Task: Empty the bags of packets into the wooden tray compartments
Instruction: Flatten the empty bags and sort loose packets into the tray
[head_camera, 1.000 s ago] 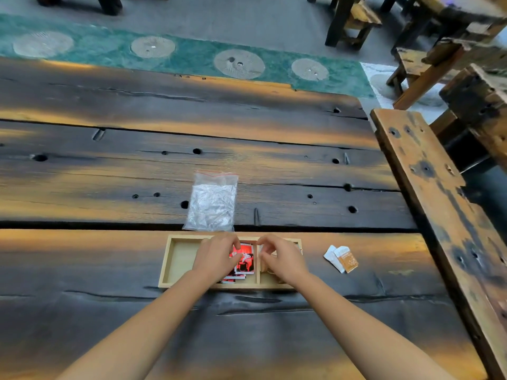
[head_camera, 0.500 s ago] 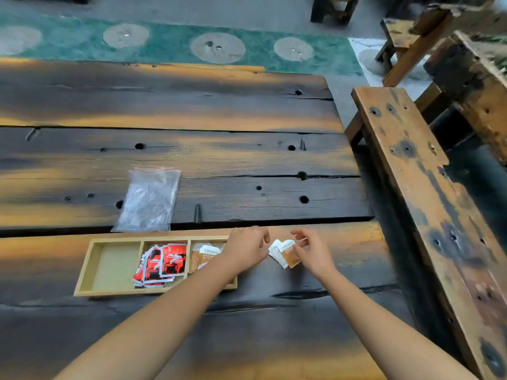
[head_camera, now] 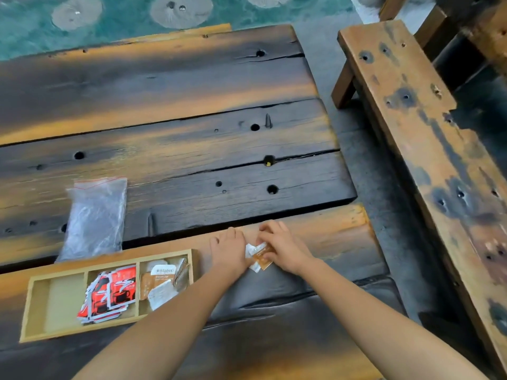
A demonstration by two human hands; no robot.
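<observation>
A light wooden tray (head_camera: 38, 333) with three compartments lies at the lower left of the dark plank table. Its left compartment holds nothing, the middle one holds red packets (head_camera: 109, 293), and the right one holds orange and white packets (head_camera: 162, 281). A clear plastic bag (head_camera: 94, 218) with a red strip lies flat beyond the tray. Right of the tray, loose orange and white packets (head_camera: 259, 256) lie on the table. My right hand (head_camera: 285, 249) has its fingers closed on them. My left hand (head_camera: 227, 249) rests flat beside them, touching their left edge.
The table's right edge (head_camera: 354, 193) runs just past my hands. Beyond a gap of grey floor stands a worn wooden bench (head_camera: 428, 149). A green patterned rug (head_camera: 131, 12) lies on the floor past the table's far edge.
Both hands left the tray and moved right to the loose packets. My right hand has closed on them. The view has swung right and down, closer to the table.
</observation>
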